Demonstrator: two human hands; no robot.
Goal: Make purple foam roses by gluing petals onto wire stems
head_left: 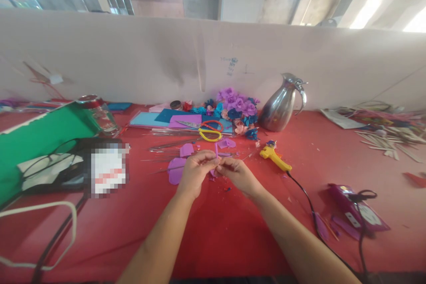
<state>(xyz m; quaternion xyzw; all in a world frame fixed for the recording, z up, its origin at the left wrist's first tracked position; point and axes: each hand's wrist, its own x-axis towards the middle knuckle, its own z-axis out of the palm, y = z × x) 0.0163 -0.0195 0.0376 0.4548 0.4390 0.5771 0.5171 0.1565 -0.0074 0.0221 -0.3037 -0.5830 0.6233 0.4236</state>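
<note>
My left hand (197,169) and my right hand (237,175) meet over the red table, fingertips pinched together. Between them a narrow purple paper strip (216,149) sticks up; its lower end is hidden by the fingers. Purple paper petals (176,171) lie beside my left hand, with a thin wire across them whose right end disappears at that hand. Another purple petal (226,143) rests just beyond my fingers. Farther back, scissors (210,136) with one red and one yellow handle lie spread on coloured paper sheets (146,120).
A yellow glue gun (275,158) lies at right, its black cord trailing forward past a purple box (357,213). Paper flowers (238,103) and a steel jug (278,105) stand at the back. To the left are a glass jar (103,117) and a green board (43,142).
</note>
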